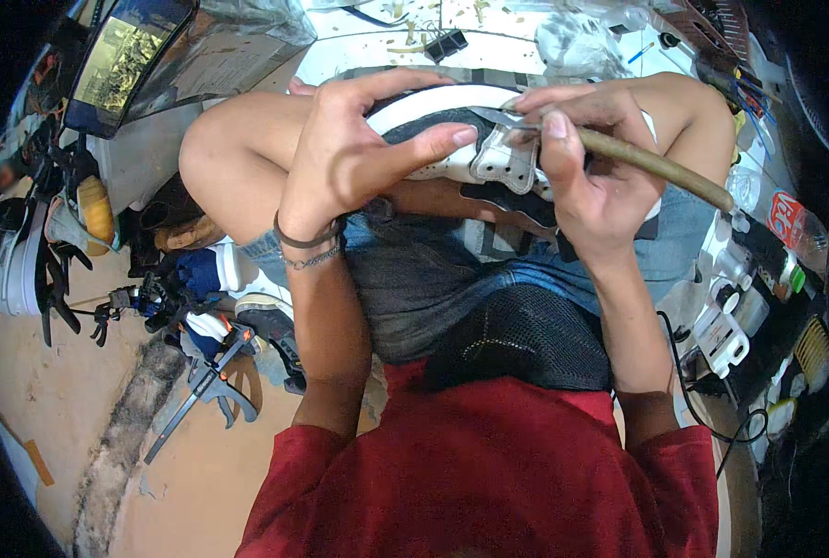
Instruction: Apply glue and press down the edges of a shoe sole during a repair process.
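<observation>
A shoe (416, 125) with a dark upper, white eyelet panels and a thick white sole rim lies sideways across my lap. My left hand (344, 153) grips it at its left end, the thumb stretched along the upper and the fingers behind the sole. In my right hand (610, 186) is a knife (661, 168) with a long, round wooden handle pointing right. Its narrow metal blade points left, at the seam between sole rim and upper, near the eyelet panel. The fingers of my right hand also rest against the shoe's far side, partly hidden.
To the left lie a bar clamp (200, 389), spring clamps (159, 299) and several shoes. A dark-framed screen (124, 65) leans at upper left. Scraps and a black binder clip (445, 45) lie ahead. On the right are a plastic bottle (788, 221), a white container (721, 340) and a cable (682, 377).
</observation>
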`<state>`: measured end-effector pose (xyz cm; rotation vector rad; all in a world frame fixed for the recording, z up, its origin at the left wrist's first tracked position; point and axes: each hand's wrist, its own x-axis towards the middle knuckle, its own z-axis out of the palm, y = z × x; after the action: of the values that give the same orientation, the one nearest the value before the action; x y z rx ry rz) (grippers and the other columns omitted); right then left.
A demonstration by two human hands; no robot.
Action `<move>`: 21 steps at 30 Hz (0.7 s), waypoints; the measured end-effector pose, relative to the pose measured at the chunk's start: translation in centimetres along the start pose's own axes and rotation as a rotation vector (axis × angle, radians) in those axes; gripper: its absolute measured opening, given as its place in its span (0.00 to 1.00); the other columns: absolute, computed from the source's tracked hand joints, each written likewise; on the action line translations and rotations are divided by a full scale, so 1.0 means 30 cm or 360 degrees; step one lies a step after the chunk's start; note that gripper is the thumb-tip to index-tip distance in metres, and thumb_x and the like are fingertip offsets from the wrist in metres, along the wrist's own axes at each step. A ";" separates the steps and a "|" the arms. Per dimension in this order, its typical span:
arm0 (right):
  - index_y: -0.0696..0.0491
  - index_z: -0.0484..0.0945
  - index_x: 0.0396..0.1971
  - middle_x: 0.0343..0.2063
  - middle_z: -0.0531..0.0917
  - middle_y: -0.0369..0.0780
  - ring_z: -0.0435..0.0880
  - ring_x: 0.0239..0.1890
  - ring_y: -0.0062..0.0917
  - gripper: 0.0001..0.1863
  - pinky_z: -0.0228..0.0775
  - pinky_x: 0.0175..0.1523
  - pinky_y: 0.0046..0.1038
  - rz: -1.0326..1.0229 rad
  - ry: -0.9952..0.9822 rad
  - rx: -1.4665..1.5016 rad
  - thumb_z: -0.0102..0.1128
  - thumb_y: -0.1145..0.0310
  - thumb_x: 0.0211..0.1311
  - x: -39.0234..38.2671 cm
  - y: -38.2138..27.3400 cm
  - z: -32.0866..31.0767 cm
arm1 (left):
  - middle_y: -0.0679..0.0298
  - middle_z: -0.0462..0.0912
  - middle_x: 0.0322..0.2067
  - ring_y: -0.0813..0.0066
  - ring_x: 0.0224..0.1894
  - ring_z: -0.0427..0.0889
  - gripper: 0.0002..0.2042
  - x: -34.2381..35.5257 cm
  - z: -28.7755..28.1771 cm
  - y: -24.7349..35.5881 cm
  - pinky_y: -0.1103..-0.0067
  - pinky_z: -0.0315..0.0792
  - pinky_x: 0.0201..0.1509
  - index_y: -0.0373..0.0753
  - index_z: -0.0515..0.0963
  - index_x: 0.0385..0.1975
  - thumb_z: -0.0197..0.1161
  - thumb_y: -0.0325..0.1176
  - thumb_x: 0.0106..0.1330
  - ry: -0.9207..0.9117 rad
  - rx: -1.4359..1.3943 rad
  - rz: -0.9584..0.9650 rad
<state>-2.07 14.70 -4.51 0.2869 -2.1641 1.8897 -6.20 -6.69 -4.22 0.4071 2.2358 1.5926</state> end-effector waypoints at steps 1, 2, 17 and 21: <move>0.62 0.76 0.31 0.29 0.85 0.43 0.83 0.31 0.19 0.04 0.77 0.39 0.21 0.0022 0.0060 0.0119 0.62 0.79 0.62 -0.004 0.004 -0.001 | 0.54 0.88 0.36 0.73 0.40 0.85 0.21 0.004 0.000 0.000 0.78 0.76 0.46 0.30 0.83 0.42 0.76 0.40 0.56 0.0001 0.0001 0.0004; 0.62 0.76 0.31 0.29 0.85 0.43 0.84 0.31 0.19 0.04 0.76 0.39 0.21 0.0034 0.0109 0.0233 0.62 0.79 0.62 -0.012 0.004 0.000 | 0.54 0.88 0.36 0.73 0.39 0.85 0.21 0.001 0.001 0.002 0.78 0.76 0.45 0.30 0.83 0.41 0.76 0.40 0.56 -0.0009 0.0050 0.0008; 0.62 0.77 0.31 0.30 0.85 0.43 0.84 0.32 0.19 0.04 0.76 0.40 0.20 0.0058 0.0053 0.0164 0.63 0.78 0.62 -0.017 0.006 0.006 | 0.56 0.87 0.36 0.75 0.39 0.84 0.21 -0.008 0.000 0.019 0.79 0.76 0.46 0.30 0.83 0.42 0.76 0.40 0.56 -0.0012 -0.0009 -0.0077; 0.62 0.76 0.31 0.31 0.85 0.43 0.84 0.33 0.20 0.05 0.77 0.40 0.21 0.0072 0.0062 0.0196 0.63 0.78 0.61 -0.015 0.016 0.008 | 0.55 0.87 0.36 0.75 0.39 0.84 0.21 -0.004 -0.004 0.006 0.79 0.76 0.46 0.30 0.82 0.43 0.76 0.39 0.56 -0.0018 0.0018 -0.0076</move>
<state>-1.81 14.53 -5.12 0.2240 -2.0494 2.0401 -6.14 -6.78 -4.00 0.3625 2.2302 1.5505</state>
